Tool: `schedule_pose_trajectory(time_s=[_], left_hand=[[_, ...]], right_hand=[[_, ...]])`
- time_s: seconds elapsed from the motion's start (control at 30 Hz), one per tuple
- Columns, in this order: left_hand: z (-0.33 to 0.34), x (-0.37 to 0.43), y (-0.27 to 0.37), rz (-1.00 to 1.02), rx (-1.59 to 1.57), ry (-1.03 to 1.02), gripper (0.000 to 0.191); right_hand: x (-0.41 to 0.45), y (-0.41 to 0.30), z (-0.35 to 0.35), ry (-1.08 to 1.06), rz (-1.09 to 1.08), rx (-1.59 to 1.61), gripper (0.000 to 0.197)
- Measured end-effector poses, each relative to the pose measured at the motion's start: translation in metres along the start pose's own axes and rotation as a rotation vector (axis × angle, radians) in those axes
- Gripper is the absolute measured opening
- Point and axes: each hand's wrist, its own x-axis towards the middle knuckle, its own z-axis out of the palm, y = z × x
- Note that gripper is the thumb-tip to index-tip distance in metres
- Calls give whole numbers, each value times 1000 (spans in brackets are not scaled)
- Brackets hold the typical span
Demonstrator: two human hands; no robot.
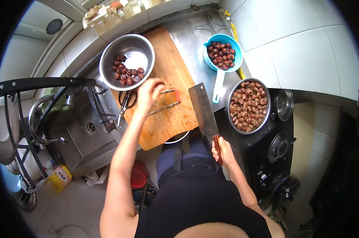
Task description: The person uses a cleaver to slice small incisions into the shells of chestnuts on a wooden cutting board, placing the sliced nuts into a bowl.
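Observation:
My right hand (224,151) grips the reddish-brown handle of a cleaver (204,107), its broad blade beside the right edge of a wooden cutting board (155,139). Over the board, my left hand (149,93) has its fingers bent around a small dark brown thing, apparently a chestnut (159,84), mostly hidden by the fingers. Just beyond that hand, a steel bowl (106,56) holds chestnuts (128,71) on its near side. A metal wire tool (170,99) with a red end lies on the board, partly behind my left hand. Scissors (126,102) lie left of it.
A blue handled strainer (216,86) of chestnuts stands on the steel counter at the back right. Nearer, a metal pot (269,110) full of lighter chestnuts sits by the black gas stove (257,154). At left are a sink (75,139) and a black dish rack (45,81).

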Motion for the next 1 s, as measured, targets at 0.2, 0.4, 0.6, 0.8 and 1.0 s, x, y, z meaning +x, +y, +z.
schedule_pose_trajectory(time_s=[0.2, 0.4, 0.6, 0.8, 1.0], left_hand=[[50, -50, -30, 98, 166, 16, 27], [51, -66, -34, 46, 151, 144, 39], [27, -146, -39, -122, 174, 307, 26], [27, -178, -59, -149, 321, 247, 19], [30, -177, -64, -136, 283, 287, 15]], right_hand=[[12, 13, 14, 7, -22, -27, 45], [27, 19, 38, 50, -140, -178, 41], [49, 20, 69, 95, -268, -411, 32], [65, 26, 82, 98, -284, -488, 34], [86, 45, 80, 110, -329, -646, 34]])
